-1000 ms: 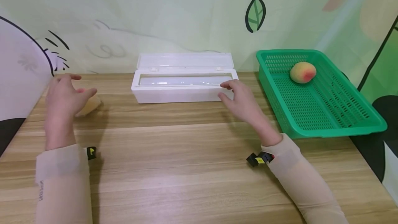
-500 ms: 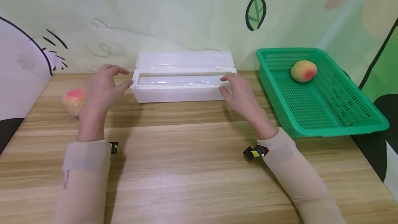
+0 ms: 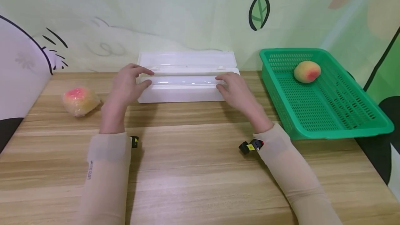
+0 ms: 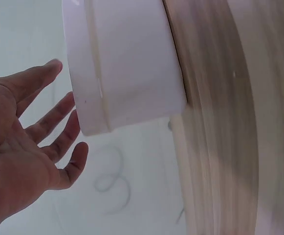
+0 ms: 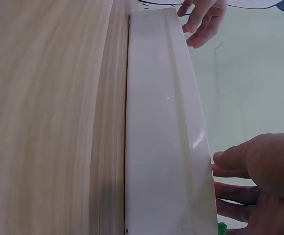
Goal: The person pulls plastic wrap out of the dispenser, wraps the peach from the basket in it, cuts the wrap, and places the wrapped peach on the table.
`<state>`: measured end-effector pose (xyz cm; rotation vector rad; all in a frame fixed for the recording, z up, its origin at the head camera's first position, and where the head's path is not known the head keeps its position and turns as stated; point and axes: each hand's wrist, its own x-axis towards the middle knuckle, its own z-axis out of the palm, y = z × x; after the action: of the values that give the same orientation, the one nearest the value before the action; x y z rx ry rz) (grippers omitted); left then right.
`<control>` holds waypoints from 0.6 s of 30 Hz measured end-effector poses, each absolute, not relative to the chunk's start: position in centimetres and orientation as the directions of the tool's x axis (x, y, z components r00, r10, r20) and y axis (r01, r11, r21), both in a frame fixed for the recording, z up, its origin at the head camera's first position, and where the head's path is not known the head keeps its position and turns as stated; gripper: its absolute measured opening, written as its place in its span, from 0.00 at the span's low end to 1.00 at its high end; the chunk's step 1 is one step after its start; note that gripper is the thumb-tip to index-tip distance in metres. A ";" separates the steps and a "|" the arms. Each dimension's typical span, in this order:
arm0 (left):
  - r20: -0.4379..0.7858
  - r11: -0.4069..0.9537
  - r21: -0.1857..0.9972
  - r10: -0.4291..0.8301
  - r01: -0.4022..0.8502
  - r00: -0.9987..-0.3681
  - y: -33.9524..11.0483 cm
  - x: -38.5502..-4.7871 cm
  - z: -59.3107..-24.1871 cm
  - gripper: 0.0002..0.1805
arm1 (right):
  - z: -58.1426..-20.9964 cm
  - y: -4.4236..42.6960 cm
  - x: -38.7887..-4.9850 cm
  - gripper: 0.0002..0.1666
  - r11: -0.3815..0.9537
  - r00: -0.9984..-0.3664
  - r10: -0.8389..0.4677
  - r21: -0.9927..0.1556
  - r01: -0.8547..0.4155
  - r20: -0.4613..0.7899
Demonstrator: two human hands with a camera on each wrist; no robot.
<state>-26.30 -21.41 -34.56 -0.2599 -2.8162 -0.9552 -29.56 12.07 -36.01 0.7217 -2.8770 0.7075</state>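
A long white cling film box [image 3: 181,94] stands on the wooden table with its hinged lid [image 3: 187,60] tipped back. Inside lies a pale roll of film [image 3: 184,80]. My left hand [image 3: 126,86] hovers at the box's left end, thumb and fingers spread apart above the opening. In the left wrist view the left hand [image 4: 24,137] is relaxed and grips nothing. Over the right end is my right hand [image 3: 234,91], its fingers loosely bent. The right wrist view shows the right hand [image 5: 266,181] with thumb and fingers close to the box's top edge; contact is unclear.
A peach in clear film [image 3: 80,101] sits on the table at the left. At the right stands a green slatted basket [image 3: 331,135] holding one bare peach [image 3: 307,72]. A printed cloth backdrop [image 3: 187,13] rises behind the box.
My left hand has moved right, from the wrapped peach to the left end of the box, uncovering the peach. My right hand has shifted slightly left over the box.
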 end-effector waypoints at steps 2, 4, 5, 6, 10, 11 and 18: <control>0.187 0.783 0.585 0.120 0.209 -0.975 -21.3 -26.3 -34.6 0.15 | -36.1 12.0 -29.7 0.17 0.782 -0.882 -0.425 -0.409 -0.470 0.201; 0.172 0.787 0.583 0.125 0.203 -0.977 -21.3 -26.4 -34.6 0.15 | -36.1 11.9 -29.7 0.16 0.786 -0.881 -0.426 -0.397 -0.474 0.207; 0.166 0.789 0.581 0.126 0.200 -0.978 -21.2 -26.4 -34.7 0.15 | -36.1 11.8 -29.7 0.15 0.789 -0.880 -0.425 -0.390 -0.475 0.211; 0.161 0.791 0.580 0.123 0.195 -0.979 -21.2 -26.4 -34.7 0.14 | -36.1 11.8 -29.7 0.14 0.791 -0.880 -0.424 -0.384 -0.476 0.215; 0.159 0.797 0.577 0.103 0.177 -0.982 -21.2 -26.5 -34.9 0.14 | -36.1 11.7 -29.8 0.12 0.795 -0.879 -0.412 -0.377 -0.475 0.239; 0.161 0.799 0.576 0.097 0.173 -0.982 -21.2 -26.5 -34.9 0.13 | -36.1 11.7 -29.8 0.12 0.796 -0.880 -0.407 -0.379 -0.473 0.244; 0.176 0.819 0.553 0.063 0.151 -0.982 -20.9 -26.9 -35.3 0.10 | -36.4 11.6 -30.0 0.11 0.820 -0.894 -0.349 -0.371 -0.436 0.280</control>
<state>-26.93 -20.86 -35.30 -0.1688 -2.8520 -0.8862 -29.98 11.63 -36.39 0.6119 -2.8034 0.6427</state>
